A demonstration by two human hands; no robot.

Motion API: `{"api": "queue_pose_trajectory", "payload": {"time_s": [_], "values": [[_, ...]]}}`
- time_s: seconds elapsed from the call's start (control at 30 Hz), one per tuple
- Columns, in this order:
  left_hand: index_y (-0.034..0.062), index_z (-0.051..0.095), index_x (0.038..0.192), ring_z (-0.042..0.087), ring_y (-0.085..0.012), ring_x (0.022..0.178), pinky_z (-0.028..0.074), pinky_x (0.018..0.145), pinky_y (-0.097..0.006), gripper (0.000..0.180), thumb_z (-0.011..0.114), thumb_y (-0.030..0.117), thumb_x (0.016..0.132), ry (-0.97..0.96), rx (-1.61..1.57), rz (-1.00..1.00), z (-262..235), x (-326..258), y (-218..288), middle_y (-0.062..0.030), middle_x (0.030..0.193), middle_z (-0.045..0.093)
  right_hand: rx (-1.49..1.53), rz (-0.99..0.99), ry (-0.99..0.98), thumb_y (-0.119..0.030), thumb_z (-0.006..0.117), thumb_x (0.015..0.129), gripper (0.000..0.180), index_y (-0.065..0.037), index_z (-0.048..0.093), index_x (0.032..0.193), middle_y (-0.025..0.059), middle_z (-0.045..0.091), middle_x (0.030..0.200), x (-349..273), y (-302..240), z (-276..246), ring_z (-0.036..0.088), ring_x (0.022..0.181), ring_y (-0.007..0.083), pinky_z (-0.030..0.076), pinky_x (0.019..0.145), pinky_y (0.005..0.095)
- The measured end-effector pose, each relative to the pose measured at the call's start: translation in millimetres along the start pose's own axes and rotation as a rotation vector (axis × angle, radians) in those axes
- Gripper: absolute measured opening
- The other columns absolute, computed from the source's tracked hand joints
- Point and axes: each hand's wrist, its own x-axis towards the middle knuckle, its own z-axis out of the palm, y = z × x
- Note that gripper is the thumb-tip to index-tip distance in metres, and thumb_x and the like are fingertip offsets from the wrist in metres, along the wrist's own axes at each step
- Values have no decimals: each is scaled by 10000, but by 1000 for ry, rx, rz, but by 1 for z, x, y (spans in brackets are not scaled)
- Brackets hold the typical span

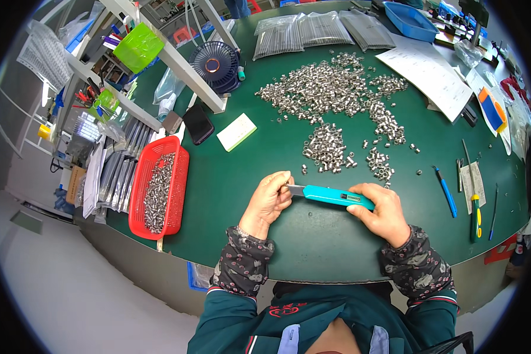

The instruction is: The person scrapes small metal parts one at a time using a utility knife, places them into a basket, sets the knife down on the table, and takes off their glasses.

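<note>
My right hand (pixel 384 211) is closed around the teal handle of a utility knife (pixel 327 194), thumb along its lower side. The knife lies nearly level above the table's front part, its blade (pixel 296 190) out and pointing left. At the blade's tip, my left hand (pixel 268 199) is closed in a pinch; whatever sits between its fingertips is hidden or too small to name. Just beyond the knife, small silvery metal sleeves (pixel 324 147) lie in a loose heap, with a smaller cluster (pixel 380 164) to its right.
A large pile of metal sleeves (pixel 321 85) covers the table's far middle. At left stand a red basket (pixel 183 186) of metal parts, a phone (pixel 198 124), a notepad (pixel 236 132) and a fan (pixel 215 65). A blue pen-like tool (pixel 446 194) and a screwdriver (pixel 475 218) lie right.
</note>
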Motion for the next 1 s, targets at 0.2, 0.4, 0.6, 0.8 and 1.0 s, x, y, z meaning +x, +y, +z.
{"api": "queue_pose_trajectory", "payload": {"time_s": [0.2, 0.4, 0.6, 0.8, 1.0], "values": [[50, 462, 669, 285, -37, 387, 203, 313, -174, 247, 507, 185, 871, -33, -52, -86, -5, -2, 1, 35, 517, 344, -29, -48, 8, -226, 657, 709, 252, -94, 602, 917, 79, 577, 737, 0, -1, -1, 566, 634, 279, 442, 564, 363], [66, 436, 646, 277, -35, 393, 190, 314, -175, 246, 509, 160, 862, -20, -15, -177, 1, -5, 8, 41, 509, 321, -133, -156, 55, -210, 672, 687, 257, -96, 598, 906, 69, 528, 693, 3, -1, -7, 545, 614, 269, 426, 539, 356], [91, 418, 626, 274, -32, 399, 172, 322, -181, 248, 521, 142, 845, -58, 59, -251, -2, -5, 10, 46, 514, 326, -261, -280, 84, -176, 697, 627, 305, -82, 602, 902, 66, 468, 652, 7, -2, -14, 506, 592, 246, 401, 526, 347], [99, 420, 621, 274, -32, 408, 158, 334, -184, 246, 536, 147, 832, -107, 94, -292, -3, -5, 10, 45, 518, 334, -378, -404, 131, -159, 711, 592, 328, -101, 600, 894, 53, 426, 630, 11, -5, -20, 482, 571, 220, 382, 509, 341], [96, 430, 633, 272, -29, 411, 159, 336, -183, 240, 533, 162, 840, -86, 124, -282, -2, -2, 6, 43, 532, 345, -522, -530, 207, -157, 707, 594, 326, -105, 599, 897, 43, 417, 633, 14, -7, -24, 471, 565, 203, 375, 504, 336]]}}
